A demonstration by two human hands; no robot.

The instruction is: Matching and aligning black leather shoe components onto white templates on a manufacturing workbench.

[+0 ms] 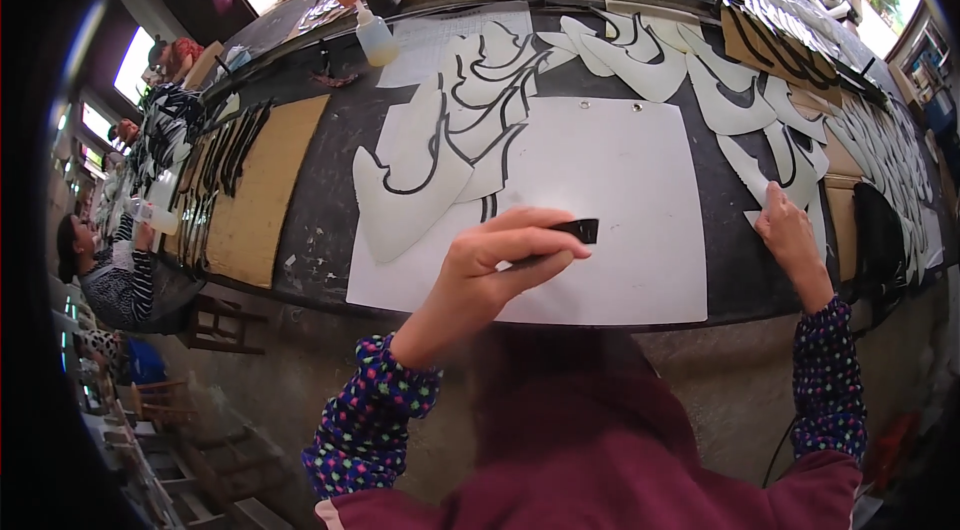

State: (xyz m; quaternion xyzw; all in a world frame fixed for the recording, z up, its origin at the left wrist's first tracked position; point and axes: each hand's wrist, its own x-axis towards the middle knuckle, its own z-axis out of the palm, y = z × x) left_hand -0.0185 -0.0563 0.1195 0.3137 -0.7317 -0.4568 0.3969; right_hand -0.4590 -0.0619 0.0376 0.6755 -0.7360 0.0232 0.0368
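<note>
Clasped black tool (580,230) in left fingers (535,243), touched white panel (740,164) slanting down at frame right with nearer right fingers (773,196), grip unclear.

Head-worn fisheye; looks down and forward; near the worktable (322,200)

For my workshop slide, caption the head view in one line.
Left hand holds a slim black object above a white sheet; right hand touches a white cutout.
</note>
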